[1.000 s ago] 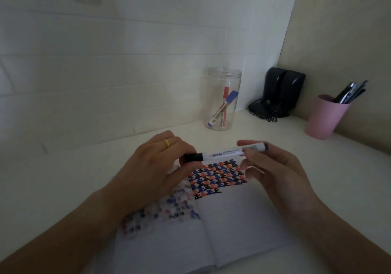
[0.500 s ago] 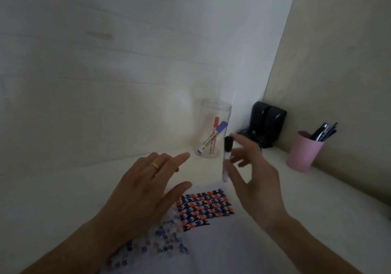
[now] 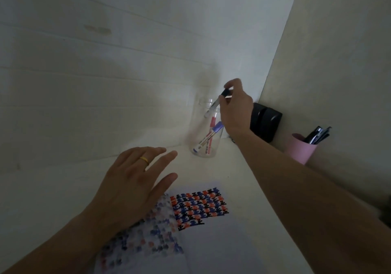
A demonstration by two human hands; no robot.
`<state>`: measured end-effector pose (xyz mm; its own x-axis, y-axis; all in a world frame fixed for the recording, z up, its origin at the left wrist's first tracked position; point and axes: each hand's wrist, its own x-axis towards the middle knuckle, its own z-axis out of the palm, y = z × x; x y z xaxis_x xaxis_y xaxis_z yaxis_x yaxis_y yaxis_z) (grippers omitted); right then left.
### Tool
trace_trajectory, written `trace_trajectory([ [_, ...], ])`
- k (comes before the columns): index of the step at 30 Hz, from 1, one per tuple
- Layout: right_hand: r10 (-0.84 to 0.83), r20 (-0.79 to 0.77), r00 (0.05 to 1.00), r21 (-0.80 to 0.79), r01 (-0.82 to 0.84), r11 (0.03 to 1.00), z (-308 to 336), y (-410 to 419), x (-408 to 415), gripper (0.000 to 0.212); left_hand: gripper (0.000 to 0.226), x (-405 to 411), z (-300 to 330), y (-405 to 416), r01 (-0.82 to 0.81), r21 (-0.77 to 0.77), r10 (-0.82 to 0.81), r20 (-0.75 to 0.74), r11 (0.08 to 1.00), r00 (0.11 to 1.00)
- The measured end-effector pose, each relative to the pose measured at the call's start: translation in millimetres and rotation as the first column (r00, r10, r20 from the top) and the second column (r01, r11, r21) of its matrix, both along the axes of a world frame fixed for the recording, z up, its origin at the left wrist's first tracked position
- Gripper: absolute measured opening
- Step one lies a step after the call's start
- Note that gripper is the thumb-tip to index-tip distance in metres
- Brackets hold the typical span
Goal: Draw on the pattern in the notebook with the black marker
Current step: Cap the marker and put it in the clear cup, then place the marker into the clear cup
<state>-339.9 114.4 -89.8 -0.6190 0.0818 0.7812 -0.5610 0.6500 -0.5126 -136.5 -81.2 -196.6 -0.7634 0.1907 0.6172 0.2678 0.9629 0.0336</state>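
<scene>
- Right hand (image 3: 233,113) pinched the black marker (image 3: 215,103), capped, over the jar (image 3: 206,134) mouth; drawing looked done.
- Left hand (image 3: 131,187) lay spread beside the notebook (image 3: 211,231) pattern (image 3: 198,208).
- Next, I'd say: drop it in.

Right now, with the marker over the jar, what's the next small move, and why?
Probably lower the marker into the jar and let go: the right hand holds it capped end up, its lower end already at the rim, with the pattern drawn.

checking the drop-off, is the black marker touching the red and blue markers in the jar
Apart. The head view shows the black marker at the jar rim, clear space above the red and blue markers.
</scene>
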Motion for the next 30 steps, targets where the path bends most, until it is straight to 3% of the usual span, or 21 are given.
trace_trajectory([
  [5,-0.060,0.045,0.997,0.117,0.055,0.992,-10.5,-7.0,-12.7,0.015,0.051,0.6,0.9,0.8,0.000,-0.006,0.000,0.025,1.000,1.000],
  [11,-0.100,0.062,0.993,0.223,0.084,0.971,-8.5,-7.6,-15.2,0.023,0.052,0.2,0.9,1.9,0.002,-0.012,-0.001,0.047,1.000,0.999],
  [19,-0.011,0.000,1.000,0.295,0.010,0.956,-33.3,19.9,79.2,0.021,0.054,3.1,2.4,3.7,0.025,-0.015,-0.024,0.081,1.000,0.996],
  [27,-0.058,0.387,0.920,0.442,-0.130,0.887,-103.0,74.2,180.0,0.039,0.049,6.9,0.2,7.9,0.164,-0.012,-0.157,0.235,0.986,0.959],
  [30,-0.090,0.460,0.883,0.463,-0.152,0.873,-122.8,87.4,190.5,0.041,0.045,7.7,-1.2,9.3,0.234,0.010,-0.226,0.302,0.972,0.926],
])
